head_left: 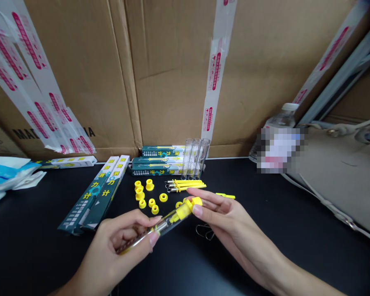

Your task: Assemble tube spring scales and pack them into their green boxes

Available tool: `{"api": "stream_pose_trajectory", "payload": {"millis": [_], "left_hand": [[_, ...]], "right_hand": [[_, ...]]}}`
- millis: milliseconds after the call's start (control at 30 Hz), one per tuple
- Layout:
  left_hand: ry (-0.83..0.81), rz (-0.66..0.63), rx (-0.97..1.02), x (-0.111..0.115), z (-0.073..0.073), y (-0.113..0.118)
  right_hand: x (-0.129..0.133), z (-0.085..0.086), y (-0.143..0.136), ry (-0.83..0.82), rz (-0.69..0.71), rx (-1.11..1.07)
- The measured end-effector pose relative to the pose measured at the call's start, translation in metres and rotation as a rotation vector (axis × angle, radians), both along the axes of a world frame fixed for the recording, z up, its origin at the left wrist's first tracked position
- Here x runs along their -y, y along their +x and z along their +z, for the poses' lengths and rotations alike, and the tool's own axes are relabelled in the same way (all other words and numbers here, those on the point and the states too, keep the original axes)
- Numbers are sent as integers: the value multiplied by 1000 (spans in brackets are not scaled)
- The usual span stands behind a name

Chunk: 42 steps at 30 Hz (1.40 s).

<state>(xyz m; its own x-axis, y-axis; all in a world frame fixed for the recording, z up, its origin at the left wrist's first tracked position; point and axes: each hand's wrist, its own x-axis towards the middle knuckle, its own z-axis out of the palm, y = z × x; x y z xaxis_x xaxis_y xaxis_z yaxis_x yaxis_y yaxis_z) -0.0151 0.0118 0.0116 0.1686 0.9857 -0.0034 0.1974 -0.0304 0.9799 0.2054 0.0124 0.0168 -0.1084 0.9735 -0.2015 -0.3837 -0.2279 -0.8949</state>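
My left hand (pixel 126 242) is wrapped round a clear tube (pixel 164 225) with a metal spring part and a yellow piece inside. At the tube's upper right end, my right hand (pixel 217 213) pinches a yellow cap (pixel 196 202) between thumb and fingers. Behind the hands lie several loose yellow caps (pixel 139 194) and several yellow rods with metal hooks (pixel 188 186). Some wire hooks (pixel 205 232) rest on the dark table, partly hidden by my right hand. Upright clear tubes (pixel 195 159) stand farther back.
Green and white printed boxes (pixel 157 166) lie at the back and others (pixel 101 197) at the left. Plastic packaging (pixel 9 174) is at the far left. A bottle (pixel 277 139) and a beige bag (pixel 342 176) stand on the right, before large cardboard boxes (pixel 172 74).
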Motion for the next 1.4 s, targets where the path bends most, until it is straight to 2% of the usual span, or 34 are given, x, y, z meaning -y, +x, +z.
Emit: {"api": "stream_pose_trajectory", "payload": {"millis": [233, 533, 867, 1167, 1400], "left_hand": [[8, -18, -16, 1, -4, -1], [46, -41, -28, -1, -11, -6], [31, -20, -24, 2, -5, -3], [81, -97, -51, -3, -19, -11], [79, -72, -37, -2, -16, -10]], "right_hand": [[2, -6, -2, 5, 17, -43], [4, -1, -3, 80, -4, -92], [4, -4, -3, 159, -31, 16], [1, -2, -5, 156, -40, 19], [3, -2, -4, 115, -45, 11]]}}
